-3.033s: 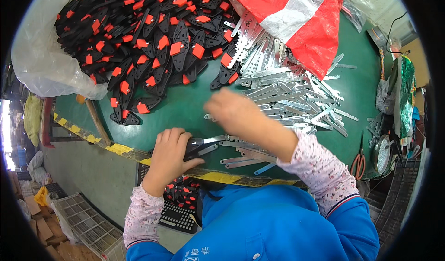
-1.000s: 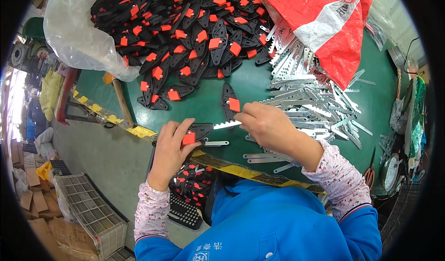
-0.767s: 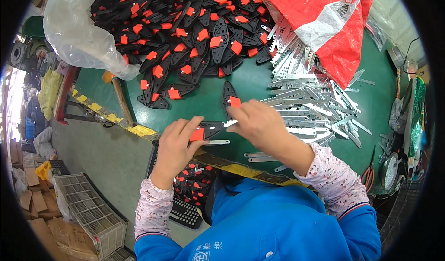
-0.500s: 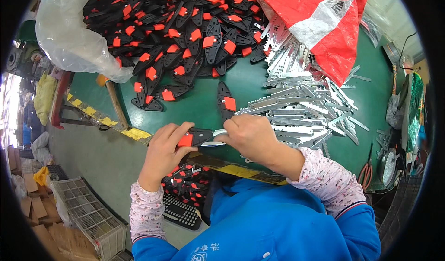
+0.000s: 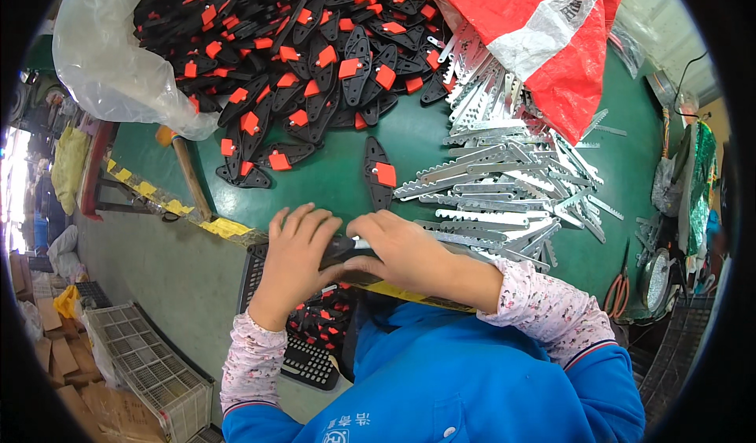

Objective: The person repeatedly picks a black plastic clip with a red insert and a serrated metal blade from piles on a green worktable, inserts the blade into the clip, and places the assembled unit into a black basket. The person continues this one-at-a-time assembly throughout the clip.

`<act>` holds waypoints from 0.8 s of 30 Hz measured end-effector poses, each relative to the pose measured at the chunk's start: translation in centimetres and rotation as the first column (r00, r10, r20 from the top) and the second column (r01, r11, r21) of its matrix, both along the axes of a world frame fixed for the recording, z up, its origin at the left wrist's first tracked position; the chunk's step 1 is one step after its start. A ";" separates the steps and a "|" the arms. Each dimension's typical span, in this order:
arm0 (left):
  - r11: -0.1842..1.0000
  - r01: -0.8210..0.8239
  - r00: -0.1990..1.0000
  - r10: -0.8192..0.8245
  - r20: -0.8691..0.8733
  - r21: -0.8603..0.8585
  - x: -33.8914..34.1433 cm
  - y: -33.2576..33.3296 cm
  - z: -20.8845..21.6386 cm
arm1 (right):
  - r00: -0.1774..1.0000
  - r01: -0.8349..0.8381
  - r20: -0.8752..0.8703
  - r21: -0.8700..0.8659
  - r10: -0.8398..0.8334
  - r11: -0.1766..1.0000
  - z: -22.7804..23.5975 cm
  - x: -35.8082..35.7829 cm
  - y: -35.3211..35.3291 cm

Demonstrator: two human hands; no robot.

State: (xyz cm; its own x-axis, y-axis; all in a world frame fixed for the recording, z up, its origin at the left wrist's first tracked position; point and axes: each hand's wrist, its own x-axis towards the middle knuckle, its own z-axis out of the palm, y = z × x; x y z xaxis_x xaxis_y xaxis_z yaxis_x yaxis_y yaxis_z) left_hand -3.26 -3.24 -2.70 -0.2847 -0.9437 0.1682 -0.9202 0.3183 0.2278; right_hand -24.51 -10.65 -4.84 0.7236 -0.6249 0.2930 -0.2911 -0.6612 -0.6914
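At the table's front edge my left hand (image 5: 298,263) is closed round a black plastic part (image 5: 339,247), mostly hidden by its fingers. Close against it, my right hand (image 5: 405,252) is bent over a metal strip (image 5: 361,244), of which only a short bright end shows between the hands. A single black part with a red block (image 5: 378,175) lies on the green table just beyond them. Right of it spreads a heap of silvery toothed metal strips (image 5: 504,183).
A large pile of black parts with red blocks (image 5: 287,88) fills the far left beside a clear plastic bag (image 5: 110,73). A red and white bag (image 5: 567,41) lies over the strips. A hammer (image 5: 189,171), scissors (image 5: 620,292) and a crate (image 5: 315,360) holding parts are nearby.
My hands have come together and turned over the black part. Its red block and most of the metal strip, in sight before, are now covered by my fingers.
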 end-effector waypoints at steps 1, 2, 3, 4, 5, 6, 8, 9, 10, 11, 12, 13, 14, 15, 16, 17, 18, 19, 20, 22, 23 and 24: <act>0.999 0.047 0.997 -0.045 0.069 -0.017 0.0 0.1 -0.2 | 0.999 0.014 -0.050 -0.147 -0.022 0.989 -0.3 0.2 -0.7; 0.999 0.015 0.998 -0.017 0.053 0.051 0.3 0.5 -0.2 | 0.994 0.020 -0.097 -0.291 -0.050 0.957 -0.4 0.4 -1.5; 0.993 -0.010 0.999 0.006 0.036 0.119 0.9 1.2 -0.4 | 0.964 0.135 -0.143 -0.465 -0.224 0.875 -0.2 0.7 -2.6; 0.982 -0.031 0.999 0.027 0.022 0.185 1.3 1.5 -0.2 | 0.934 0.195 -0.185 -0.451 -0.305 0.871 0.1 0.5 -4.0; 0.968 -0.075 0.997 0.068 0.038 0.241 1.7 2.1 0.6 | 0.905 0.213 -0.251 -0.435 -0.344 0.875 0.0 0.6 -4.9; 0.949 -0.090 0.996 0.082 0.038 0.302 2.4 2.6 1.0 | 0.867 0.236 -0.317 -0.420 -0.385 0.876 -0.5 0.7 -5.4; 0.904 -0.118 0.993 0.096 0.074 0.410 3.4 3.7 3.2 | 0.863 0.263 -0.299 -0.420 -0.406 0.868 -1.3 1.8 -5.4; 0.912 -0.134 0.990 0.109 0.086 0.388 3.5 3.9 3.6 | 0.859 0.272 -0.297 -0.426 -0.418 0.863 -1.5 2.4 -5.2; 0.922 -0.170 0.984 0.179 0.006 0.349 3.2 3.7 3.3 | 0.855 0.262 -0.344 -0.360 -0.389 0.895 -1.5 3.1 -4.6; 0.927 -0.209 0.967 0.243 -0.076 0.312 2.7 3.4 2.9 | 0.865 0.277 -0.356 -0.249 -0.354 0.928 -1.7 3.7 -4.0; 0.927 -0.250 0.940 0.301 -0.158 0.280 2.1 3.0 2.5 | 0.876 0.290 -0.361 -0.132 -0.319 0.948 -1.9 4.1 -3.5; 0.904 -0.287 0.895 0.371 -0.249 0.317 1.3 2.6 1.6 | 0.898 0.266 -0.350 -0.050 -0.266 0.963 -1.6 4.1 -2.9; 0.913 -0.288 0.894 0.364 -0.260 0.289 0.2 2.0 0.7 | 0.901 0.241 -0.368 -0.017 -0.230 0.970 -1.8 4.2 -2.6; 0.922 -0.286 0.895 0.354 -0.270 0.261 -1.0 1.0 -0.2 | 0.901 0.220 -0.386 0.018 -0.196 0.975 -2.1 4.2 -2.3; 0.930 -0.285 0.896 0.345 -0.281 0.232 -1.9 0.2 -1.1 | 0.901 0.198 -0.402 0.051 -0.161 0.979 -1.9 4.3 -2.1; 0.924 -0.318 0.901 0.365 -0.235 0.212 -2.5 -0.5 -1.9 | 0.895 0.155 -0.431 0.061 -0.114 0.986 -1.4 3.6 -1.6; 0.920 -0.343 0.906 0.377 -0.191 0.189 -3.0 -1.3 -2.5 | 0.912 0.135 -0.386 -0.035 -0.137 0.990 -1.2 2.6 -1.9; 0.913 -0.373 0.907 0.397 -0.142 0.166 -3.1 -1.7 -2.9 | 0.931 0.111 -0.335 -0.126 -0.148 0.986 -1.0 1.5 -2.3; 0.926 -0.347 0.922 0.366 -0.126 0.151 -3.1 -2.1 -3.1 | 0.947 0.091 -0.282 -0.218 -0.152 0.972 -0.9 0.2 -2.8; 0.950 -0.288 0.950 0.300 -0.093 0.119 -2.9 -2.7 -3.3 | 0.899 0.130 -0.339 -0.396 -0.276 0.909 0.1 -2.9 -6.1; 0.961 -0.254 0.960 0.264 -0.092 0.111 -2.8 -2.8 -3.0 | 0.876 0.141 -0.371 -0.417 -0.309 0.898 0.1 -4.8 -7.9; 0.970 -0.215 0.968 0.227 -0.108 0.115 -2.8 -2.9 -2.6 | 0.849 0.153 -0.401 -0.439 -0.345 0.885 -0.3 -6.3 -9.3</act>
State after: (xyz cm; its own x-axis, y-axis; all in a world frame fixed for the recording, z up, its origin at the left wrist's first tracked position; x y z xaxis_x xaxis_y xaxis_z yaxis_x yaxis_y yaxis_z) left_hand -6.07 -6.13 -5.30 -0.0511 -0.9948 0.0886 -0.9292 0.0799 0.3608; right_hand -30.77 -19.90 -5.17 0.6669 -0.7120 0.2199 -0.6983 -0.7001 -0.1492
